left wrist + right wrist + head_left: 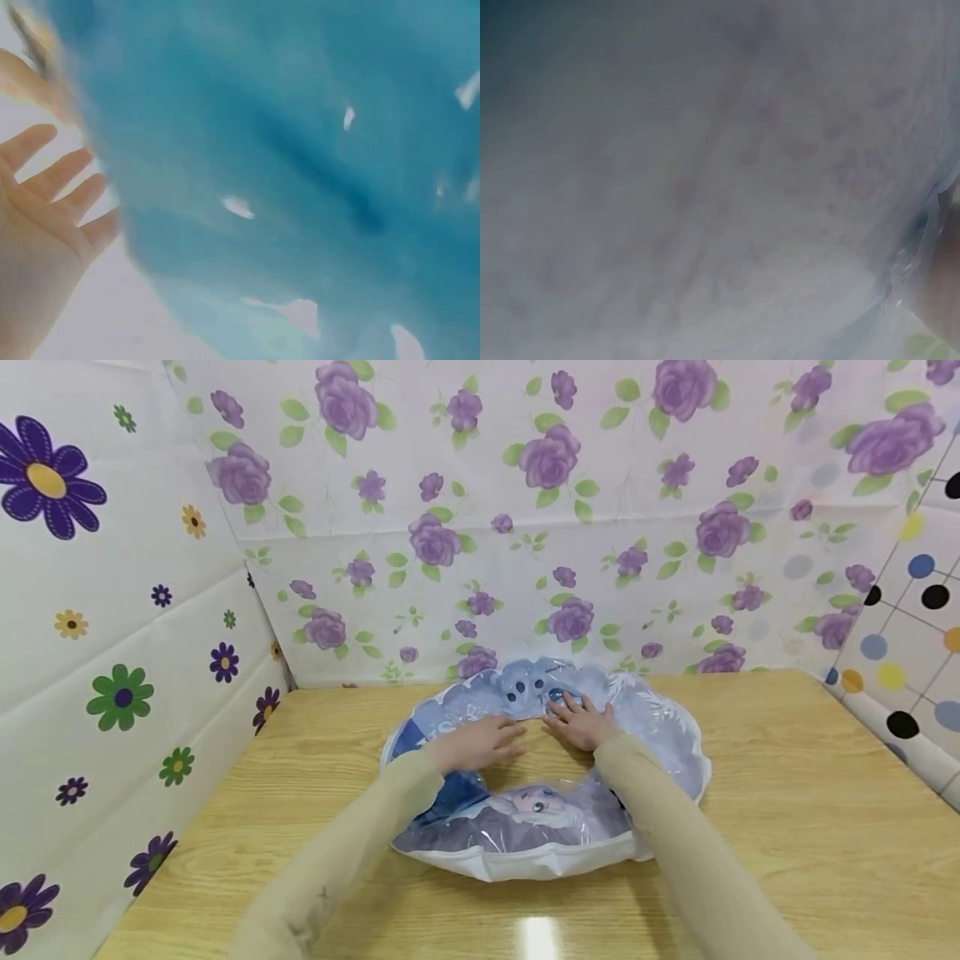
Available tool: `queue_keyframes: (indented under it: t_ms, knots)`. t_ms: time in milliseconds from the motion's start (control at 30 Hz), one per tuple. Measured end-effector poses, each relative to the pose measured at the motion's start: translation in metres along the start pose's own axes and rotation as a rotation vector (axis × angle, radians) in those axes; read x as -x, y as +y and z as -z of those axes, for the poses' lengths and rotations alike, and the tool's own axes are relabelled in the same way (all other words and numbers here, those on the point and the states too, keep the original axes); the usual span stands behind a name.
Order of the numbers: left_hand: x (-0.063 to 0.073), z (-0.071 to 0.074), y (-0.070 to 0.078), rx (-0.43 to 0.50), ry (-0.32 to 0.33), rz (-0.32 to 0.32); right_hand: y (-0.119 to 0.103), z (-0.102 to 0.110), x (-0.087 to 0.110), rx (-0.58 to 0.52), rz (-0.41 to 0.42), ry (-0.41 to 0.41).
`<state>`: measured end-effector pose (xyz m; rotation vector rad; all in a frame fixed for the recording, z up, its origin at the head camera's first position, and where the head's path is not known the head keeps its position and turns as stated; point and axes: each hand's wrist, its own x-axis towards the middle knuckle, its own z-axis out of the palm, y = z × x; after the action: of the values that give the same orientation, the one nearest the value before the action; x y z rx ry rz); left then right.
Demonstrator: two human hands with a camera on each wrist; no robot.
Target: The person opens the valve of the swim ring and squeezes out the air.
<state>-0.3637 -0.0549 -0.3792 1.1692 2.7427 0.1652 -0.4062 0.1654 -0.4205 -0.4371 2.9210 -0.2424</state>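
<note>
Beige sleeves (pixel 352 843) stretch forward over a wooden table (pixel 810 793). On the left, the left hand (pixel 478 743) reaches over the inner edge of a printed inflatable swim ring (pixel 667 735), fingers straight; the ring lies beneath both arms. The right hand (pixel 581 722), fingers spread, meets its far inner edge.

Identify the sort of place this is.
Probably an indoor tabletop workspace, screened on three sides: a wood-grain table, rose-print sheet behind it, flower-print sheet left, dotted sheet right.
</note>
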Motion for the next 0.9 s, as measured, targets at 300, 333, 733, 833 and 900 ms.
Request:
queue_keyframes:
  t_ms: [300,333,733,833,900]
  knots:
    - [0.038,-0.006,0.044,-0.069,0.063,-0.499,0.000,0.000,-0.001,0.000,-0.008,0.004]
    - [0.040,-0.008,0.047,-0.054,0.062,-0.531,0.001,0.000,-0.001,0.003,-0.010,0.002]
    - [0.036,-0.040,0.057,-0.201,0.071,-0.677,0.004,0.002,-0.001,0.048,0.002,-0.038]
    - [0.034,-0.048,0.057,-0.292,0.068,-0.678,0.003,0.002,-0.001,0.030,-0.001,-0.029]
    - [0.034,-0.053,0.058,-0.332,0.051,-0.671,0.002,0.001,0.000,0.025,0.002,-0.024]
